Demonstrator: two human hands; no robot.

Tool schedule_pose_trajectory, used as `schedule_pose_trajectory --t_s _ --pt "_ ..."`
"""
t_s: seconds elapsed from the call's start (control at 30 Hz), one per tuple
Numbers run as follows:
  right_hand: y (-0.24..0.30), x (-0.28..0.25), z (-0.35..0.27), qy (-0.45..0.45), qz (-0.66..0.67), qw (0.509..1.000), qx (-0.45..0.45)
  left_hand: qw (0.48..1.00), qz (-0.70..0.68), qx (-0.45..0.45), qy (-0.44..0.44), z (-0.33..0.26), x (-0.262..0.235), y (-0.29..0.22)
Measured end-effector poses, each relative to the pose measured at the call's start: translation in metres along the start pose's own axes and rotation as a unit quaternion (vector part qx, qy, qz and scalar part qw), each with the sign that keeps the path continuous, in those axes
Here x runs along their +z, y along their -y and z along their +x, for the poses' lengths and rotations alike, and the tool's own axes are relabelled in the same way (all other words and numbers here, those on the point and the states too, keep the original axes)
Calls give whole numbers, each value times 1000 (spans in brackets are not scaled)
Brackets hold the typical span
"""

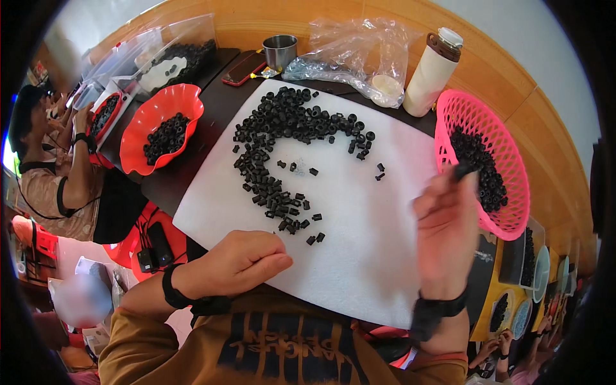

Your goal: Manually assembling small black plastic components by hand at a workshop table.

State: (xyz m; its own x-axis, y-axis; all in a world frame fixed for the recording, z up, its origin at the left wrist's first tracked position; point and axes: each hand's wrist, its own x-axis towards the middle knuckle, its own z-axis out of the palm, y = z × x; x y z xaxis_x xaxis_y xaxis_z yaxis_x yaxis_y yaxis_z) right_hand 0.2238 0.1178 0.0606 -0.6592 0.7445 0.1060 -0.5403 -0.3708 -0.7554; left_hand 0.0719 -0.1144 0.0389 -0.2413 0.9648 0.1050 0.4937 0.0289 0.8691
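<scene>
The person wears a mustard-brown top [199, 346] at six o'clock, its chest printed with a dark panel [298, 366] and stylised lettering [282, 343]. The loose left sleeve [138, 340] lies toward seven o'clock; the right sleeve [439, 367], toward five. Black straps [170, 287] with bulky dark pieces [425, 319] circle both wrists, at eight and between four and five.

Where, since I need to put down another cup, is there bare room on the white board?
The white board is bare from the left hand to the right hand, below and right of the black parts. Its upper left is crowded by their curved spread, with a few inside the curve.
</scene>
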Motion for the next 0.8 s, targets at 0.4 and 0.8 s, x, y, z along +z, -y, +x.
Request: schedule_pose_trajectory --t_s 0.4,0.8 --pt "-29 -12 1 117 43 973 195 984 -25 -100 148 -66 -14 15" --pt "-66 -21 3 130 -335 929 92 989 -41 -137 48 -95 9 80"
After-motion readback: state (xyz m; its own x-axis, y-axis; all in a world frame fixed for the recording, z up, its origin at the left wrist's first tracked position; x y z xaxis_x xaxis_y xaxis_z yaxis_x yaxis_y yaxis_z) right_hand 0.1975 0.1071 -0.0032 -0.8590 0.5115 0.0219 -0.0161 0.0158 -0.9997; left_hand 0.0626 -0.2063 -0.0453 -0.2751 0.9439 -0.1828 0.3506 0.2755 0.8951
